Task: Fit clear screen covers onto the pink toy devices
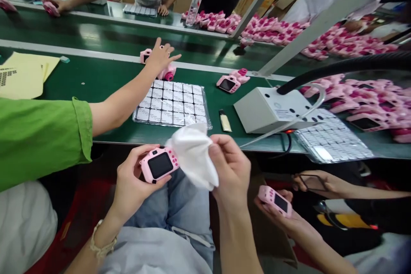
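Above my lap, my left hand grips a pink toy camera by its edges, thumb below and fingers on top. Its dark screen and small pink buttons face me. A white cloth is pinched in my right hand, and its loose end hangs against the camera's right side. Beyond my hands, a sheet of white labels in clear plastic lies on the green bench. A small cream-and-black item lies right of the sheet; I cannot make out its kind.
A co-worker's green-sleeved arm reaches across from the left toward pink cameras. Right of the labels stand another camera and a grey box with a black hose. At lower right, another person's hand holds a camera. Pink cameras pile up behind.
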`<state>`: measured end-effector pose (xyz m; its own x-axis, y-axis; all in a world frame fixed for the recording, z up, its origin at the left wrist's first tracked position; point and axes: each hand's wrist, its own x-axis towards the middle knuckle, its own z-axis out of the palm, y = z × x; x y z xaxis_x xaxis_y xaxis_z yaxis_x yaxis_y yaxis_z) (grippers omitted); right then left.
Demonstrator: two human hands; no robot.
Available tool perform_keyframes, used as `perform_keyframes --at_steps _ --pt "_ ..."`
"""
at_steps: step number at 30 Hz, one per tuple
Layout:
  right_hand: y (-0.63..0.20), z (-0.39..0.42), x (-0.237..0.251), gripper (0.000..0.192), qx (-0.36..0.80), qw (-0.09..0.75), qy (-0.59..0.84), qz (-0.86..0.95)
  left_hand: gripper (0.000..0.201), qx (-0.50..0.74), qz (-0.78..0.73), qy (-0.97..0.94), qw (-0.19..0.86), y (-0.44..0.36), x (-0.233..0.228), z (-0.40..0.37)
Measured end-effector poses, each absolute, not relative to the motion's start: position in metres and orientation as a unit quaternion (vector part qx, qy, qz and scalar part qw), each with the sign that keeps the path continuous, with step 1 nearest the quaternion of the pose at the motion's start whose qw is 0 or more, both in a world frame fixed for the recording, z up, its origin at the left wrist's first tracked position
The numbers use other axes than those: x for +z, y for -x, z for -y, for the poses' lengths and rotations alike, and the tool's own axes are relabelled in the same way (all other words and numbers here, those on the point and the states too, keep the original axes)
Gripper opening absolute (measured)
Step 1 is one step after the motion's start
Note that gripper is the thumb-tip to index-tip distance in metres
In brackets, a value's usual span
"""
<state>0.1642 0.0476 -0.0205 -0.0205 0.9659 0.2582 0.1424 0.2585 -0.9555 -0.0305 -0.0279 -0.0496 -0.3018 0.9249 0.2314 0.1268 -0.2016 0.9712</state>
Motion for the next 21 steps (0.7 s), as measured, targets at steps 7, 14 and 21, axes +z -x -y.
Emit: perform_keyframes --at_steps 7,14,21 --pt "-0.15 -0.011 -0.014 0.05 0.664 0.456 0.366 0.467 0.06 0.58 -0.502 -0.573 0.289 0.007 -0.039 0.026" --pt "-0.151 -0.005 -0.033 0.058 0.7 0.436 0.404 0.396 0.043 0.552 -0.477 -0.634 0.256 0.0 -0.044 0.03" --pt "-0.162 0.015 -0.027 0.064 0.726 0.431 0.399 0.358 0.039 0.534 -0.445 -0.678 0.239 -0.004 -0.036 0.033"
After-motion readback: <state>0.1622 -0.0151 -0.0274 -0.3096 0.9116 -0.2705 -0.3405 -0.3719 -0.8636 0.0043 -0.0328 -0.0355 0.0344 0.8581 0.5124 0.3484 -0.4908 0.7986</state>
